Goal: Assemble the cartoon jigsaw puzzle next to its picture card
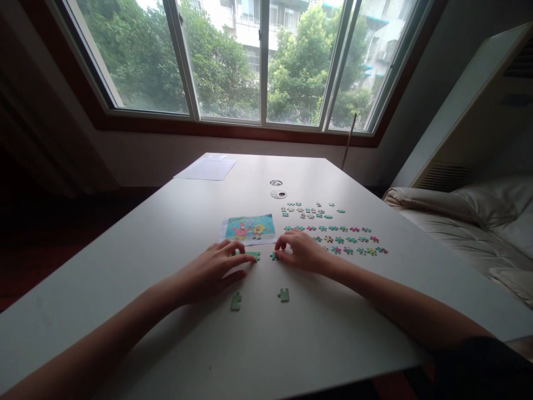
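Note:
My left hand (220, 264) rests over a short strip of joined green puzzle pieces (252, 255), its index fingertip on the strip's right end and its fingers spread. Across a small gap, my right hand (300, 250) pinches a small green puzzle piece (273, 255) at the table surface. Just beyond both hands lies a picture sheet (250, 229) with cartoon figures on blue. Nearer to me are two loose green pieces, a left corner-like piece (236, 301) and a right piece (283, 295).
Rows of loose puzzle pieces (339, 240) lie on the right of the white table (166, 344), with more pieces (308, 210) behind them. Two round discs (278, 194) and white paper (207, 168) sit farther back. A cushioned seat (458, 216) stands right of the table.

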`<state>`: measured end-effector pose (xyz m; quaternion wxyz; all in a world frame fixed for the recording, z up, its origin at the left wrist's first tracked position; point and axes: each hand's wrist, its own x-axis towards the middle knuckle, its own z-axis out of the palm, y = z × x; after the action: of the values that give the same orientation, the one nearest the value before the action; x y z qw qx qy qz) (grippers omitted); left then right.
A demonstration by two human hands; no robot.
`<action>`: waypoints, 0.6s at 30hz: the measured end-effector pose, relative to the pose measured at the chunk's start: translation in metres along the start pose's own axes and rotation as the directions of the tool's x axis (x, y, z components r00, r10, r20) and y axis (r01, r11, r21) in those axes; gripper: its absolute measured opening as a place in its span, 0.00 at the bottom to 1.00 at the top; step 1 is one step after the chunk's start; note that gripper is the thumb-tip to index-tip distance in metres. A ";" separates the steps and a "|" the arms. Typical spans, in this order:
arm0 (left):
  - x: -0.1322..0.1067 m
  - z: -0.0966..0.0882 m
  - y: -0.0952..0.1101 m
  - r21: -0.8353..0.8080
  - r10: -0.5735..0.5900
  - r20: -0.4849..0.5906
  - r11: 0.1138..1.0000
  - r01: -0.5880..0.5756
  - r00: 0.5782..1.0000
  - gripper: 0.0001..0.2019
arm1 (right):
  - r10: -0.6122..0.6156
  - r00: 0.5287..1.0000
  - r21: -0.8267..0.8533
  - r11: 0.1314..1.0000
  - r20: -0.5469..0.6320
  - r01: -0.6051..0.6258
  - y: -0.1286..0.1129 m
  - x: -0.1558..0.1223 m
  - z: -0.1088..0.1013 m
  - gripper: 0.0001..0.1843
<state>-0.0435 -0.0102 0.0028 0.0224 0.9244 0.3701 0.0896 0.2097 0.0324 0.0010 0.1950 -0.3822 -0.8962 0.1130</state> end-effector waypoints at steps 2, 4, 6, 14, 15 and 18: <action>0.000 0.001 0.000 0.000 -0.001 -0.001 1.000 0.001 1.000 0.15 | -0.018 1.000 0.000 1.000 -0.001 0.018 0.000 -0.001 -0.001 0.05; 0.000 0.002 -0.001 0.000 -0.011 -0.011 1.000 0.011 1.000 0.15 | -0.032 0.999 0.003 0.999 0.006 0.032 -0.001 -0.001 -0.002 0.06; 0.001 0.004 -0.002 0.000 -0.027 -0.032 1.000 0.027 0.999 0.15 | -0.042 0.999 0.015 0.999 0.016 0.041 -0.001 -0.001 -0.002 0.05; 0.004 0.006 -0.002 0.001 -0.042 -0.046 0.999 0.043 0.998 0.14 | 0.039 0.999 0.215 0.976 0.004 -0.039 0.002 0.001 0.000 0.03; 0.003 0.005 -0.002 0.001 -0.043 -0.043 0.999 0.043 0.998 0.14 | 0.072 0.997 0.260 0.963 0.005 -0.070 0.002 0.001 0.000 0.03; 0.003 0.005 -0.002 -0.003 -0.039 -0.041 0.999 0.039 0.998 0.14 | 0.166 0.985 0.427 0.889 0.039 -0.167 0.004 0.002 -0.001 0.04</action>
<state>-0.0416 -0.0070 -0.0016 0.0177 0.9150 0.3881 0.1084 0.2108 0.0368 0.0010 0.2631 -0.4053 -0.8135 0.3235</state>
